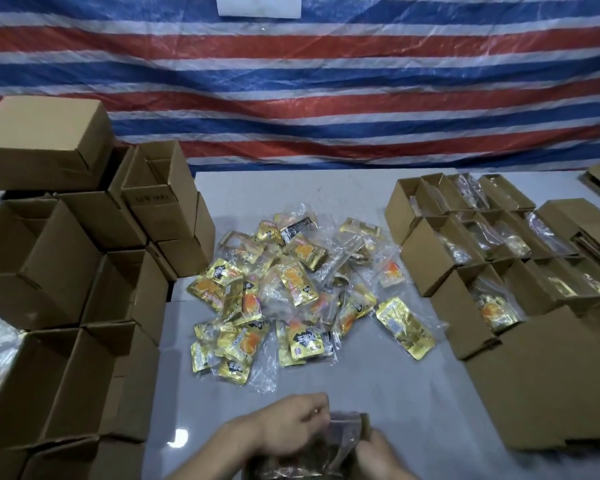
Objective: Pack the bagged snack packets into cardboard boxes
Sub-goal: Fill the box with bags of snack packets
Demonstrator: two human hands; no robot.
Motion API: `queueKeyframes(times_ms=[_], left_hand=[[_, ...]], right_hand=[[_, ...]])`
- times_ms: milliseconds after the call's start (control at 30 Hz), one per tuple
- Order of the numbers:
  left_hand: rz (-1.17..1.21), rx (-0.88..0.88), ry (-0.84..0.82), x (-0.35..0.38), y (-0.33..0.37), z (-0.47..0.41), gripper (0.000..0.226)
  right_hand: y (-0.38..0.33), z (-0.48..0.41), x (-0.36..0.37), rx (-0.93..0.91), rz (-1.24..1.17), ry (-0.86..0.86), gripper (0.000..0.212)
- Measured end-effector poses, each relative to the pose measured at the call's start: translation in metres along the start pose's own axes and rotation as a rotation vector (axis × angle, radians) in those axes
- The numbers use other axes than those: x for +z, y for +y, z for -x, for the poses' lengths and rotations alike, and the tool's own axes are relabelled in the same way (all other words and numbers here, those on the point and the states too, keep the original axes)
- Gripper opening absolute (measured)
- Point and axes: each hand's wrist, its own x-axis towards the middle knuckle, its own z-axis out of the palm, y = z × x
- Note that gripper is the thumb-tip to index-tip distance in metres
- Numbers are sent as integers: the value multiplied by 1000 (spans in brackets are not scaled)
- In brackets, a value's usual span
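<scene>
The person is holding one bagged packet [340,441] over the open box [363,421] at the near edge of the desk [378,375], directly below the head camera. The left hand [291,424] is forming the grip: its fingers are curling over the bag's upper edge and pinching the clear film. The right hand [378,452] is lying against the bag's right side, but whether it is gripping cannot be told (its fingers are hidden by the film and cut off by the frame edge). The bag is sitting between the two hands, and its long axis appears to be running left to right across the box mouth. The coming move is therefore judged to be a short downward push, not a reach. The pile of snack packets [284,289] is lying straight ahead, somewhat nearer the left hand, with bare desk between. Empty boxes [84,289] are bounding the left side and filled boxes [499,258] the right, leaving an open central lane.
</scene>
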Motion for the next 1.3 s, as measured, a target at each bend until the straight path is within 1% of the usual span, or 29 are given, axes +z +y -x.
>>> queueKeyframes(times_ms=[33,67,100,133,167,200,267,333,400,500,567,700,800,867,933,1000,1033,1067,1133,1200,1233,1300], left_hand=[[16,-25,-4,4,-3,-2,17],[21,-49,-9,10,-7,-3,17],[16,-68,-16,16,-11,-5,18],[14,-88,-28,22,-15,-6,18],[24,-101,-35,27,-19,-7,18],[55,-122,-38,32,-22,-8,18],[121,-177,8,37,-28,-8,21],[126,-230,68,44,-33,-8,31],[148,-278,76,53,-38,-6,40],[99,-267,39,60,-46,-5,39],[56,-245,57,56,-48,-6,36],[218,-310,143,52,-45,-14,25],[329,-336,111,50,-44,-16,22],[318,-352,77,50,-46,-15,27],[240,-385,84,57,-50,-15,29],[138,-432,162,67,-56,-18,27],[83,-469,208,71,-58,-19,26],[26,-513,253,74,-60,-18,29],[-70,-573,302,82,-62,-17,43],[-266,-596,310,90,-62,-20,51],[-402,-588,318,94,-60,-22,51],[-602,-496,334,103,-49,-21,45]], right_hand=[[30,9,-3,93,-198,53,13],[42,4,-8,16,-191,159,16],[55,0,-17,34,-112,202,21],[58,-5,-15,26,-30,166,25],[60,-8,-12,53,-3,150,26],[59,-9,-8,64,-16,166,24],[63,-12,-9,66,-27,166,24],[66,-15,-11,83,-9,193,22],[67,-15,-9,81,-35,203,20],[70,-18,-9,75,29,249,27],[75,-21,-11,62,88,249,23],[73,-21,-11,78,155,184,19],[74,-21,-11,74,137,143,16],[74,-22,-12,72,114,143,17],[75,-22,-12,89,128,148,16],[76,-22,-13,99,147,147,13],[77,-22,-14,105,140,135,17],[78,-22,-14,107,127,125,22],[78,-18,-15,104,123,105,26],[77,-15,-15,93,117,95,26],[77,-14,-15,93,107,90,26],[75,-11,-14,101,80,84,24]])
